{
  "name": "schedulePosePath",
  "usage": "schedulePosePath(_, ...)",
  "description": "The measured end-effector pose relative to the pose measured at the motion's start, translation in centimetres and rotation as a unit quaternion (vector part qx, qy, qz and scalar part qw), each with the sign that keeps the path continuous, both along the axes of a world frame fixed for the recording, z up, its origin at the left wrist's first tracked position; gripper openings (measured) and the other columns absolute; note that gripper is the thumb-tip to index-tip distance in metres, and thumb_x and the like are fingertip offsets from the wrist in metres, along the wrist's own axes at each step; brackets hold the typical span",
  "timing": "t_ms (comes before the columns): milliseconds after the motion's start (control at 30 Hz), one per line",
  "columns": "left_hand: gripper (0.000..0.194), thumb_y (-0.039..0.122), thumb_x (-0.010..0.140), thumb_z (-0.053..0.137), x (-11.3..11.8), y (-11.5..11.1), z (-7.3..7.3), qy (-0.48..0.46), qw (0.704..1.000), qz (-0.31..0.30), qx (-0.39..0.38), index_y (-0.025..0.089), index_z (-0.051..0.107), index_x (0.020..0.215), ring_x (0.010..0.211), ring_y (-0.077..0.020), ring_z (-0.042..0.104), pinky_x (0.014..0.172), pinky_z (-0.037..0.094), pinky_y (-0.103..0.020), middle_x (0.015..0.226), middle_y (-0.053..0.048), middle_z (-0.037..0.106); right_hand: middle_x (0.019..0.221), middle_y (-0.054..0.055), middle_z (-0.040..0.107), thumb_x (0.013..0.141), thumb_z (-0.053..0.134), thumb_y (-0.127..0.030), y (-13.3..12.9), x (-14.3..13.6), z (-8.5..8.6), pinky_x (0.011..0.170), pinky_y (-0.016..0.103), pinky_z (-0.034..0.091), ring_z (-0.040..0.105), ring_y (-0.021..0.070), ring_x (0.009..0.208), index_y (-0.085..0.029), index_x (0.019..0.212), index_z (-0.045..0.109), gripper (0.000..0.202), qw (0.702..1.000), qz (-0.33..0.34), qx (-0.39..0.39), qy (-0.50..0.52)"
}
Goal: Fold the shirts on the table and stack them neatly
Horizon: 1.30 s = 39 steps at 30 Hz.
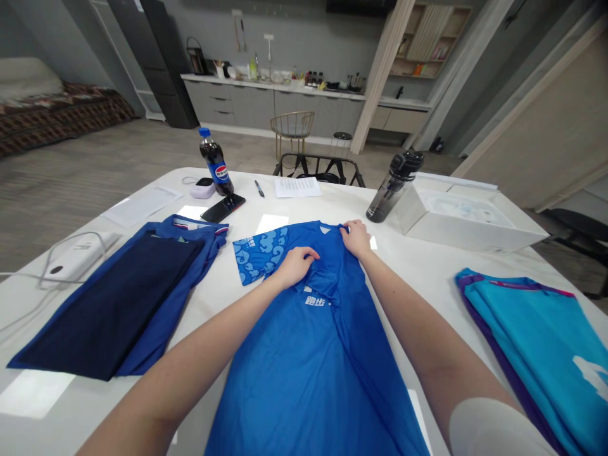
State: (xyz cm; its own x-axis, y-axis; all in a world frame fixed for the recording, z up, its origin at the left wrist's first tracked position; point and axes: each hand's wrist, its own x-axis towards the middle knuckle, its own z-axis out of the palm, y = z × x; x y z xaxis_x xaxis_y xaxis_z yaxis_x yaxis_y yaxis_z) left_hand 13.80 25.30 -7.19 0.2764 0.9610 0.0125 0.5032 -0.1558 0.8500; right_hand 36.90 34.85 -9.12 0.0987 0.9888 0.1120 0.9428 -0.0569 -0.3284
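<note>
A blue T-shirt (304,361) lies lengthwise on the white table in front of me, its collar at the far end. White characters are printed on its chest, and a cloud-patterned sleeve (261,250) sticks out to the left. The shirt's right side is folded inward, with bunched cloth below the collar. My left hand (295,266) is closed on this bunched cloth, its fingertips partly hidden. At the far right shoulder corner, my right hand (355,239) pinches the shirt's edge between thumb and fingers.
Folded dark blue shirts (128,304) lie left, near a power strip (73,259). Folded turquoise and purple shirts (536,335) lie right. Farther back are a cola bottle (218,164), phone (223,208), pen (259,188), papers (297,187), dark tumbler (394,187) and white box (470,218).
</note>
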Motion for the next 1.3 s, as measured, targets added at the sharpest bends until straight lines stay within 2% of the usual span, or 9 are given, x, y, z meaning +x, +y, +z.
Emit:
schedulePosePath(200, 0.035, 0.013, 0.084, 0.057, -1.6, 1.2, 1.9, -0.01, 0.999, 0.003, -0.047, 0.019, 0.076, 0.114, 0.101, -0.0234, 0.071, 0.094, 0.055, -0.033, 0.114, -0.004, 0.076, 0.131, 0.016, 0.057, 0.101, 0.042, -0.036, 0.6, 1.6, 0.3, 0.095, 0.045, 0.046, 0.051, 0.0314, 0.122, -0.019, 0.122, 0.064, 0.035, 0.998, -0.035, 0.036, 0.029)
schedulePosePath(300, 0.044, 0.006, 0.08, 0.056, -3.4, 1.7, 2.1, 0.14, 0.989, 0.0, -0.043, 0.017, 0.074, 0.119, 0.108, -0.0268, 0.069, 0.097, 0.054, -0.036, 0.118, -0.01, 0.074, 0.132, 0.015, 0.057, 0.102, 0.042, -0.036, 0.2, 1.3, 0.4, 0.096, 0.049, 0.043, 0.049, 0.0325, 0.123, -0.023, 0.122, 0.064, 0.032, 0.999, -0.02, 0.028, -0.013)
schedulePosePath(400, 0.052, 0.004, 0.082, 0.05, -4.2, 0.9, 1.9, 0.291, 0.955, -0.006, 0.053, 0.016, 0.067, 0.13, 0.121, -0.0292, 0.061, 0.106, 0.048, -0.041, 0.132, -0.015, 0.066, 0.138, 0.017, 0.053, 0.103, 0.041, -0.036, -0.9, 0.3, 0.7, 0.099, 0.052, 0.037, 0.046, 0.0339, 0.123, -0.022, 0.132, 0.059, 0.037, 0.996, -0.03, 0.044, -0.065)
schedulePosePath(500, 0.045, 0.015, 0.094, 0.046, -3.3, -0.2, 1.7, 0.325, 0.926, -0.08, 0.176, 0.02, 0.062, 0.136, 0.124, -0.0269, 0.058, 0.11, 0.044, -0.041, 0.136, -0.012, 0.062, 0.143, 0.02, 0.05, 0.104, 0.039, -0.038, -3.0, -1.1, 1.3, 0.1, 0.051, 0.035, 0.045, 0.0351, 0.125, -0.018, 0.139, 0.054, 0.043, 0.991, -0.036, 0.098, -0.087)
schedulePosePath(600, 0.042, 0.028, 0.099, 0.046, -1.6, -0.8, 1.6, 0.34, 0.909, -0.141, 0.197, 0.021, 0.058, 0.138, 0.119, -0.0268, 0.06, 0.103, 0.047, -0.04, 0.132, -0.011, 0.064, 0.137, 0.019, 0.057, 0.105, 0.035, -0.035, -6.2, -2.4, 1.6, 0.101, 0.046, 0.038, 0.051, 0.0323, 0.121, -0.017, 0.13, 0.061, 0.041, 0.993, 0.024, 0.09, -0.071)
schedulePosePath(733, 0.054, 0.011, 0.091, 0.047, -0.8, -0.9, 1.1, 0.383, 0.896, -0.147, 0.17, 0.021, 0.052, 0.144, 0.112, -0.0267, 0.064, 0.091, 0.05, -0.039, 0.127, -0.012, 0.065, 0.146, 0.013, 0.057, 0.107, 0.03, -0.04, -11.3, -3.0, 0.5, 0.108, 0.048, 0.038, 0.052, 0.0296, 0.13, -0.022, 0.137, 0.059, 0.045, 0.995, 0.084, 0.014, -0.052)
schedulePosePath(900, 0.041, 0.003, 0.087, 0.043, -3.8, -2.2, 1.4, 0.404, 0.872, -0.184, 0.205, 0.023, 0.07, 0.112, 0.105, -0.0254, 0.063, 0.089, 0.045, -0.041, 0.109, -0.009, 0.07, 0.166, 0.006, 0.033, 0.107, 0.025, -0.051, -14.3, -2.4, -1.0, 0.121, 0.061, 0.019, 0.028, 0.0296, 0.152, -0.028, 0.157, 0.04, 0.056, 0.993, 0.089, -0.03, -0.069)
schedulePosePath(1100, 0.028, 0.005, 0.084, 0.048, -9.3, -6.2, 2.1, 0.418, 0.858, -0.158, 0.253, 0.021, 0.066, 0.07, 0.096, -0.0264, 0.059, 0.091, 0.041, -0.048, 0.095, -0.009, 0.066, 0.168, 0.005, 0.027, 0.106, 0.022, -0.055, -14.2, -2.4, -1.3, 0.123, 0.061, 0.014, 0.023, 0.0283, 0.154, -0.029, 0.16, 0.035, 0.061, 0.993, 0.089, -0.035, -0.073)
schedulePosePath(1300, 0.04, 0.014, 0.084, 0.054, -6.6, -9.2, 2.2, 0.313, 0.898, -0.147, 0.274, 0.023, 0.067, 0.12, 0.116, -0.0246, 0.059, 0.106, 0.043, -0.041, 0.126, -0.008, 0.065, 0.165, 0.009, 0.033, 0.106, 0.03, -0.053, -14.5, -2.5, -0.7, 0.12, 0.061, 0.018, 0.027, 0.0303, 0.152, -0.027, 0.156, 0.042, 0.058, 0.995, 0.078, -0.008, -0.057)
